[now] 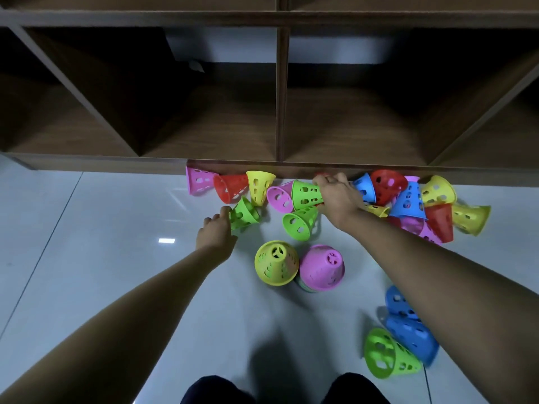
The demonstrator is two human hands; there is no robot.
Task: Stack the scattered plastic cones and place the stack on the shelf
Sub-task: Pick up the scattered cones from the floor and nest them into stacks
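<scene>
Right fingers [324,181] grasp green cone [304,196]; left fingers [215,218] released | green cones [300,224]: four

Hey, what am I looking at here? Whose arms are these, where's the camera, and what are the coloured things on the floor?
No machine here: this is one picture from a camera worn on a person's head, looking down, so the two bare arms are their own. Perforated plastic cones in many colours lie scattered on a pale tiled floor before a brown wooden shelf. The right hand grips a green cone lying on its side near the shelf's base. The left hand is at a second green cone; whether it grips it is unclear. Nearer, a yellow cone and a pink cone stand wide end down.
</scene>
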